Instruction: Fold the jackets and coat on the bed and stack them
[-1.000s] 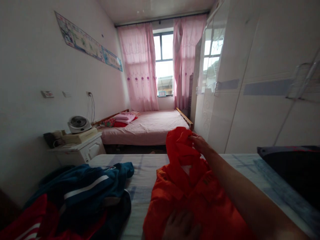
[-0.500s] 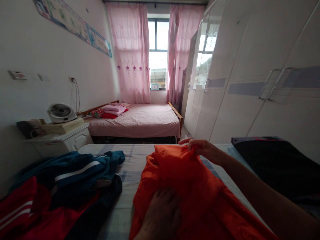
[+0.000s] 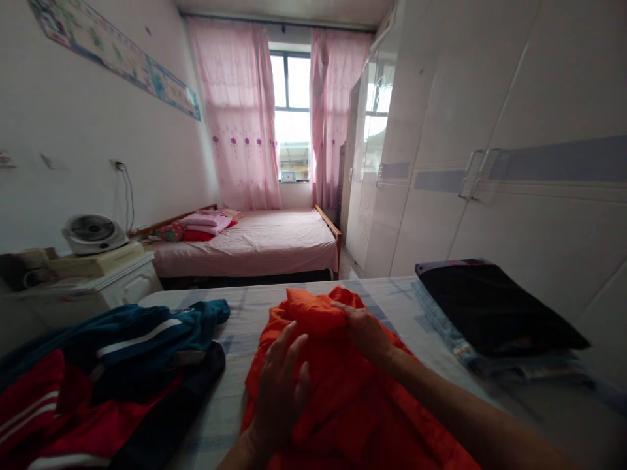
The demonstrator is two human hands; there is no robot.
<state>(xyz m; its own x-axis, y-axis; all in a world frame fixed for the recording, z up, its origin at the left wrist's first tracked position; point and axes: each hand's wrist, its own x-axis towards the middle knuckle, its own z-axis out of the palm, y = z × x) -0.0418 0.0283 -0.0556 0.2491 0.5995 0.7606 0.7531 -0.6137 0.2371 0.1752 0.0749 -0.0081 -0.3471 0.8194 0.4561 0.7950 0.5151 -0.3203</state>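
An orange garment (image 3: 333, 398), thin and crumpled, lies partly folded in front of me on the bed; its kind cannot be made out. My left hand (image 3: 281, 382) is over its left side, fingers spread and holding nothing. On the upper right part of the same cloth rests my right hand (image 3: 366, 331), its forefinger stretched out along the fabric and its thumb hidden. Left of the garment is a loose heap of clothes: a teal one with a white stripe (image 3: 142, 336) and a red one with white stripes (image 3: 108, 418).
The near bed has a pale checked sheet (image 3: 230, 352). A folded black garment (image 3: 490, 307) lies on folded jeans (image 3: 455, 346) at the right. Beyond are a pink-covered bed (image 3: 255, 241), a white wardrobe (image 3: 441, 222), and a small fan (image 3: 93, 232) on a cabinet (image 3: 130, 281).
My left hand has lifted from pressing on the orange cloth, its fingers now spread. My right hand has come down onto the fabric from its upper edge. The view has turned slightly right.
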